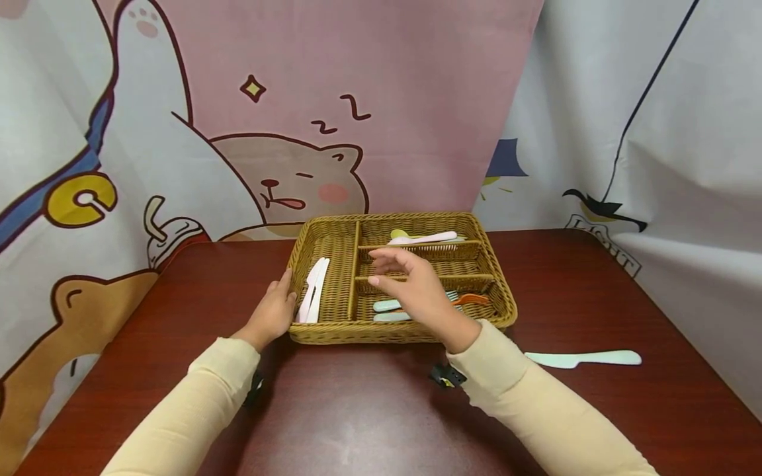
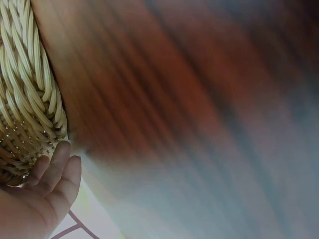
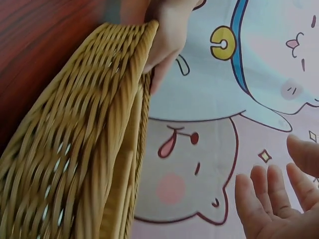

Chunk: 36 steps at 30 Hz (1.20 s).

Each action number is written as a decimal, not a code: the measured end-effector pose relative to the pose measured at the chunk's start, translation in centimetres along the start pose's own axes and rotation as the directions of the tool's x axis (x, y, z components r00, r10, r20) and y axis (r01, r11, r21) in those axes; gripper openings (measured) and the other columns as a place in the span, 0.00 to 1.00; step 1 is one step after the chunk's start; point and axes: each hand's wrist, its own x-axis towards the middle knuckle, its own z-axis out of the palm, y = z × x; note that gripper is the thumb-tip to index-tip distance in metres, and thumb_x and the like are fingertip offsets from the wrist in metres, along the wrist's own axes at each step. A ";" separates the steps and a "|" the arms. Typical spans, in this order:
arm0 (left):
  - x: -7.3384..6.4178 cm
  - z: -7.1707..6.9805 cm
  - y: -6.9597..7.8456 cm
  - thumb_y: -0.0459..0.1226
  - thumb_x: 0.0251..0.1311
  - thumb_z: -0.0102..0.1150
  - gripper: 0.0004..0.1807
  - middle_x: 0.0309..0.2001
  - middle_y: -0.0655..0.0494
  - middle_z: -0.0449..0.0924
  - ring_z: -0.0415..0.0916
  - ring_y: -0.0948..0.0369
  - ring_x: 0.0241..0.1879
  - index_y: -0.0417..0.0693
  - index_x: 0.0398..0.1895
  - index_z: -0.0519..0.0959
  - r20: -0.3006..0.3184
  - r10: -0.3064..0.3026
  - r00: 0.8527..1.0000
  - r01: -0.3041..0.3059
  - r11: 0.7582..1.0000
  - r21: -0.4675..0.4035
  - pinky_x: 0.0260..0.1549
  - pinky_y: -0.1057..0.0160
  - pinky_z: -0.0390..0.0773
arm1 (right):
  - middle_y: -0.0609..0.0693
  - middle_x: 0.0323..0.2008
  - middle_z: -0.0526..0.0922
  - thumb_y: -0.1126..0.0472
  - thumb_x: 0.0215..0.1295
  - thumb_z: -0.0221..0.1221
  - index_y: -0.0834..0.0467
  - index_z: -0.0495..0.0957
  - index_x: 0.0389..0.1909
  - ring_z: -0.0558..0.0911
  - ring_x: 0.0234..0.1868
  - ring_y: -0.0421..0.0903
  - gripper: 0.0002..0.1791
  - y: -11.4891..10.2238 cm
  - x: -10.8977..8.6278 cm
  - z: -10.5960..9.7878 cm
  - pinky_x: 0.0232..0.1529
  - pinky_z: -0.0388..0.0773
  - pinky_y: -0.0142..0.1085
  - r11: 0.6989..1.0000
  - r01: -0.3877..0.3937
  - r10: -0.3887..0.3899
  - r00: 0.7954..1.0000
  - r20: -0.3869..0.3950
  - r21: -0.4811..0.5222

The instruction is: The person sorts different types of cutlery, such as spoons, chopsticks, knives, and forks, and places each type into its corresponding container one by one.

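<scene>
A woven wicker cutlery basket (image 1: 395,334) with several compartments sits on the table. My left hand (image 1: 270,316) rests against the basket's left side, its fingers (image 2: 62,181) extended along the woven wall in the left wrist view. Over the right-hand compartments hovers my right hand (image 1: 419,291), holding nothing, with fingers spread and slightly bent in the right wrist view. White and pink knives (image 1: 319,291) lie in the long left compartment. Partly hidden by my right hand, an orange fork (image 1: 473,299) and mint-handled cutlery (image 1: 387,305) occupy the front right compartment.
A yellow spoon (image 1: 400,234) and a pink-handled piece (image 1: 440,237) lie in the back right compartment. On the dark red table (image 1: 357,410), a mint knife (image 1: 607,357) is right of the basket. A cartoon-printed cloth (image 1: 428,99) hangs behind.
</scene>
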 end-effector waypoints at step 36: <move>0.1 -0.1 0.0 0.33 0.74 0.33 0.32 0.64 0.26 0.56 0.59 0.37 0.64 0.33 0.76 0.40 0.006 0.003 1.000 -0.003 1.000 -0.009 0.64 0.41 0.58 | 0.55 0.46 0.80 0.68 0.57 0.67 0.62 0.77 0.55 0.75 0.43 0.26 0.23 5.8 -7.7 -14.2 0.40 0.73 0.19 0.901 0.100 -0.152 0.984 -0.091 -0.421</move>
